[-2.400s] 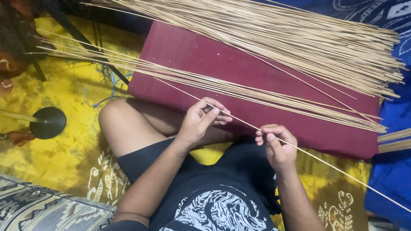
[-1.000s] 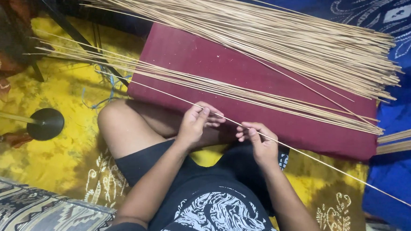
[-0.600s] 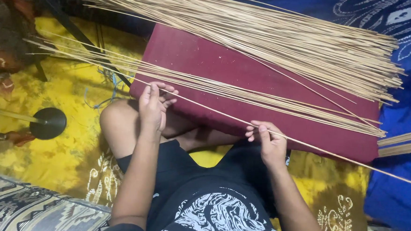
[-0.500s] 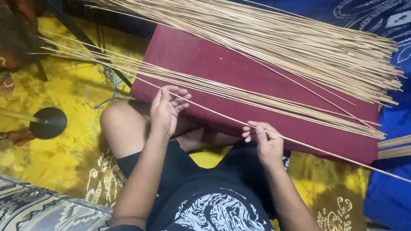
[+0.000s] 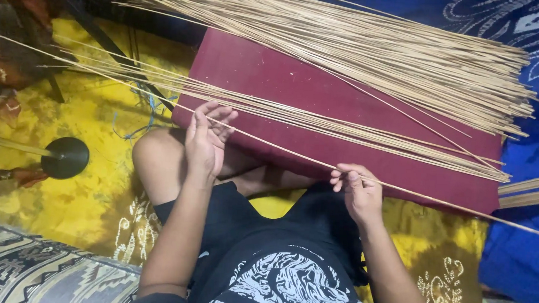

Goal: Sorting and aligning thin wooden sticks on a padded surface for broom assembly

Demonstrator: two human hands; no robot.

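A single long, thin, pale bamboo stick (image 5: pixel 282 147) runs slantwise across the person's lap, from upper left to lower right. The left hand (image 5: pixel 205 139) pinches it between thumb and fingers near its middle; the right hand (image 5: pixel 358 190) is closed on it further along, well apart from the left. Behind it lies a flat maroon cushion (image 5: pixel 273 78) bearing a small row of similar sticks (image 5: pixel 344 128) and a large pile of them (image 5: pixel 361 45). Beneath is a yellow patterned cloth (image 5: pixel 96 179).

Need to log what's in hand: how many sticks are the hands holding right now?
1. One stick runs through both hands: left hand fingers near its upper-left part, right hand in a pinch grip farther along. The rest lie on the maroon cushion.
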